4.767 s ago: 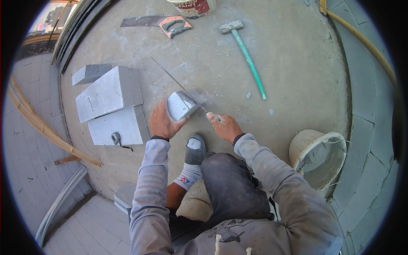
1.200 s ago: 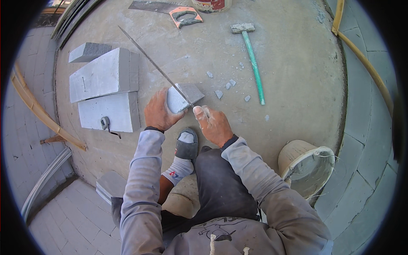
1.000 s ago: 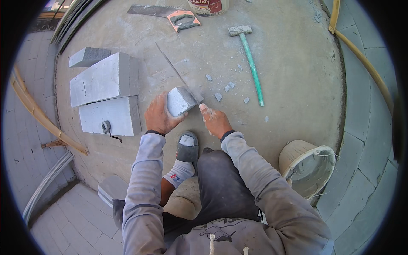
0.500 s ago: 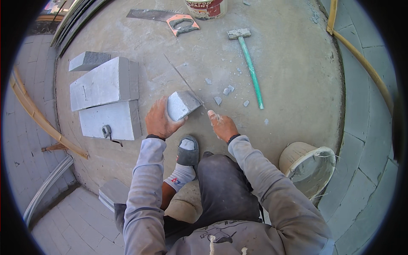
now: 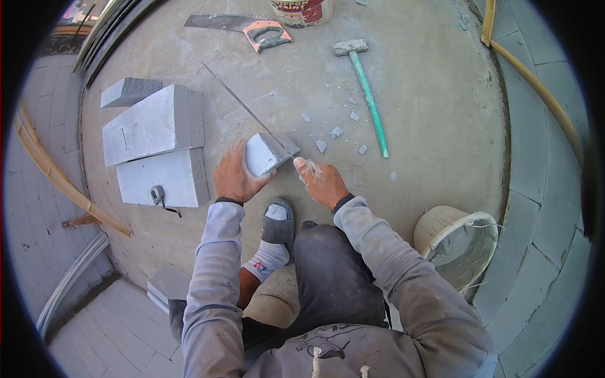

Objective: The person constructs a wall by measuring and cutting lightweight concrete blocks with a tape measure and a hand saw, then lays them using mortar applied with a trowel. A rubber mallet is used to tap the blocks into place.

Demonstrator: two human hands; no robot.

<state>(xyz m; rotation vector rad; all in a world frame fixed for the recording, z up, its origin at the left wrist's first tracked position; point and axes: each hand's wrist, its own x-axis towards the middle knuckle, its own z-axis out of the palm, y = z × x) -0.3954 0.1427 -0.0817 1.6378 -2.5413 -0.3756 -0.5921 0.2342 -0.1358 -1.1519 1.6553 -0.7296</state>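
Observation:
My left hand [image 5: 237,173] is closed around the left side of a small grey-white concrete block piece [image 5: 263,155], which has a slanted top and is held tilted. Gripped in my right hand [image 5: 322,181] is a long, thin metal blade [image 5: 234,95], seen nearly edge-on. It runs from my fist across the block's upper face and points to the far left. My fingers hide its handle, and its exact kind cannot be told.
Larger pale blocks [image 5: 140,132] lie at left, a tape measure [image 5: 157,194] on the nearest. A handsaw [image 5: 268,34], a paint pail [image 5: 303,12] and a green-handled hammer [image 5: 368,94] lie farther off, with block chips [image 5: 321,146] nearby. A crusted bucket [image 5: 459,242] lies tipped at right.
My right hand has moved left toward the block, and the blade has slid farther to the far left across it. My left hand keeps its hold on the block.

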